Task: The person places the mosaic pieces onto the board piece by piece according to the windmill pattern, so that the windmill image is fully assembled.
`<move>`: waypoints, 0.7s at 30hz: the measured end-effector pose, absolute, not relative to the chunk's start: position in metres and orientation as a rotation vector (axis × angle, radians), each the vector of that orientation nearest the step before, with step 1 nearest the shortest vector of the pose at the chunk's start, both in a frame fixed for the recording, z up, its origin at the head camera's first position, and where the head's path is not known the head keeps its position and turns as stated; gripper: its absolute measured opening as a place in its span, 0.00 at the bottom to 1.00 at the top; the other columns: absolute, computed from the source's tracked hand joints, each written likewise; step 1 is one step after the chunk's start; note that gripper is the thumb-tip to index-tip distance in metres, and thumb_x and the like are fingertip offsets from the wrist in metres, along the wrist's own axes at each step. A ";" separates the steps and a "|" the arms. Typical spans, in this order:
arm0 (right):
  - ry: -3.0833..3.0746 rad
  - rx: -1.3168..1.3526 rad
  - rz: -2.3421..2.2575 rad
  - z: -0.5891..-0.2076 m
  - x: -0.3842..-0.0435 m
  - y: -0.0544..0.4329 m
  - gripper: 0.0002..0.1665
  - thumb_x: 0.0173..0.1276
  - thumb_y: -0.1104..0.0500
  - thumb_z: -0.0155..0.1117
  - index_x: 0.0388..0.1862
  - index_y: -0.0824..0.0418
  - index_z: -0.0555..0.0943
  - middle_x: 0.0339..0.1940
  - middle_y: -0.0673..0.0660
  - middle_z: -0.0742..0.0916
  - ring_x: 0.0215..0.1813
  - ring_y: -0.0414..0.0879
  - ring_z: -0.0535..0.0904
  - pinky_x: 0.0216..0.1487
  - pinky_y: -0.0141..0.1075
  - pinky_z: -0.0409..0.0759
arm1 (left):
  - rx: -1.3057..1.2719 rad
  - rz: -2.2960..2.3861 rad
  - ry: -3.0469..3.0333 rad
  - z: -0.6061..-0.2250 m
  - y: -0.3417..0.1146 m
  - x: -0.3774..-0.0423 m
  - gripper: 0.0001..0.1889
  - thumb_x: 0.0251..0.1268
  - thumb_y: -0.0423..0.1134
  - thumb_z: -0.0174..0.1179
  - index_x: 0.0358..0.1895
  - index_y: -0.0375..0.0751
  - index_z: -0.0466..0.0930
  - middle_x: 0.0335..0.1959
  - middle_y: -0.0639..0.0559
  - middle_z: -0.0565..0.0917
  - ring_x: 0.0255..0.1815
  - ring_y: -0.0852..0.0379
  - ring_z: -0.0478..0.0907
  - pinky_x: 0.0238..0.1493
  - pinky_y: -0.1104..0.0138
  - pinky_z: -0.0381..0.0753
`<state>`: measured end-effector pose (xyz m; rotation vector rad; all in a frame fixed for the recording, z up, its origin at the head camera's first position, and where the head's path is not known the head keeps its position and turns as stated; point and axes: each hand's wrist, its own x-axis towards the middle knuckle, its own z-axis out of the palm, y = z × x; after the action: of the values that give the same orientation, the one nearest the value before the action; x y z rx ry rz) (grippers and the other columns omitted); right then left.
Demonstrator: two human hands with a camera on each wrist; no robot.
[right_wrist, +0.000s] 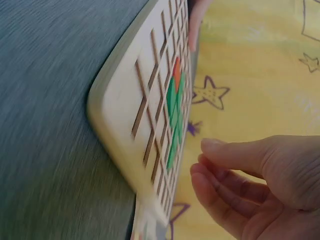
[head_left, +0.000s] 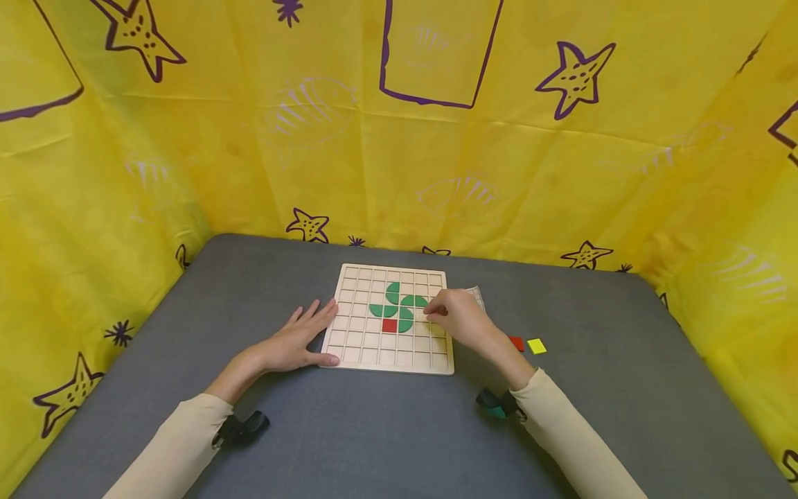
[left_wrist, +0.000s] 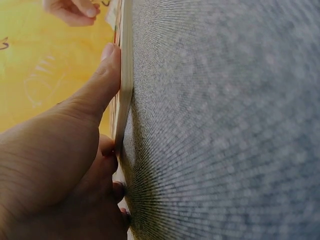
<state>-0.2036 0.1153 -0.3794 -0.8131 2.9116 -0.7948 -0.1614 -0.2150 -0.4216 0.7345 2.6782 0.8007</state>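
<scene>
A pale wooden grid board [head_left: 358, 355] lies on the grey table. Near its middle, several green round-edged pieces [head_left: 405, 320] form a pinwheel, with a red square [head_left: 389, 326] set beside the lowest one. My left hand [head_left: 293, 343] rests at the board's left edge, fingers spread and thumb on the near corner. Over the right part of the board hovers my right hand [head_left: 458, 315], close to the rightmost green piece. In the right wrist view the thumb and fingers [right_wrist: 212, 175] are loosely bent towards each other, and no piece shows between them.
Right of the board lie a red piece [head_left: 517, 344] and a yellow square [head_left: 537, 346]. A printed grid card [head_left: 477, 298] sits partly hidden behind my right hand. Yellow cloth [head_left: 399, 166] with starfish drawings hangs around the table [head_left: 374, 430].
</scene>
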 end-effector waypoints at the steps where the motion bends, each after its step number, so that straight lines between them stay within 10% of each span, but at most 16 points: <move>1: 2.907 -0.819 -0.794 -0.379 -0.204 0.120 0.05 0.62 0.66 0.71 0.37 0.64 0.89 0.32 0.52 0.87 0.32 0.42 0.79 0.35 0.34 0.79 | 0.734 0.799 2.678 -0.422 -0.215 -0.162 0.53 0.60 0.58 0.65 0.77 0.32 0.45 0.79 0.36 0.45 0.77 0.30 0.35 0.72 0.39 0.31; 21: 2.943 -0.861 -0.737 -0.383 -0.207 0.207 0.07 0.60 0.70 0.71 0.39 0.68 0.87 0.33 0.57 0.87 0.35 0.48 0.83 0.39 0.43 0.84 | 0.716 0.796 2.671 -0.423 -0.215 -0.162 0.54 0.60 0.61 0.64 0.78 0.33 0.45 0.79 0.38 0.44 0.78 0.32 0.35 0.72 0.39 0.30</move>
<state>-0.2070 0.2071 -0.3830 -0.8612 2.9431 -0.7372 -0.1624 -0.2149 -0.4232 0.7157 2.6709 0.7958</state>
